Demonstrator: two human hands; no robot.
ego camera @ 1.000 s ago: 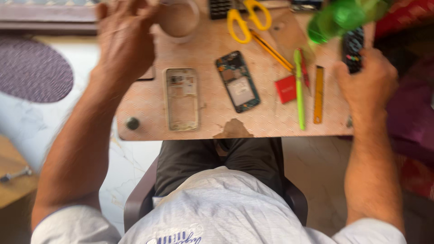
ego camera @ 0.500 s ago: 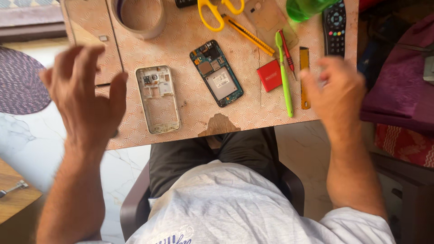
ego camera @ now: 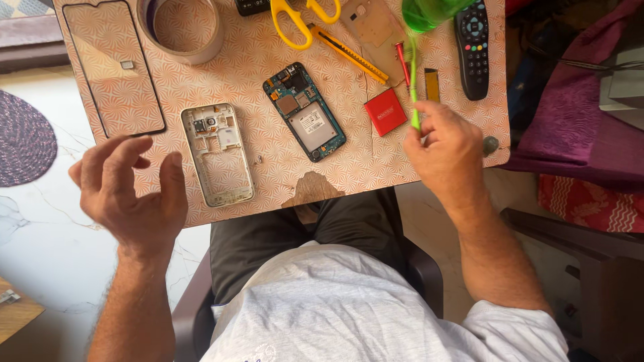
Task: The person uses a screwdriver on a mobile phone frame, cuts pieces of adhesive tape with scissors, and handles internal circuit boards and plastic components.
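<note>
On the patterned board (ego camera: 268,60) lie two opened phone parts: one circuit-side phone body (ego camera: 304,111) at centre, one pale frame (ego camera: 218,153) to its left; left of that frame, off the board's edge, the left hand (ego camera: 131,194) hovers spread and empty; right of the phone body, past one red square (ego camera: 385,112), the right hand (ego camera: 446,153) pinches one green tool (ego camera: 414,94); beyond sit one tape roll (ego camera: 180,28), one yellow scissors (ego camera: 300,17), one remote (ego camera: 473,47).

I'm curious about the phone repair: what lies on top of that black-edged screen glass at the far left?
A small pale square bit lies on the screen glass; I cannot tell what it is. Otherwise the table's pattern shows through the glass.
</note>
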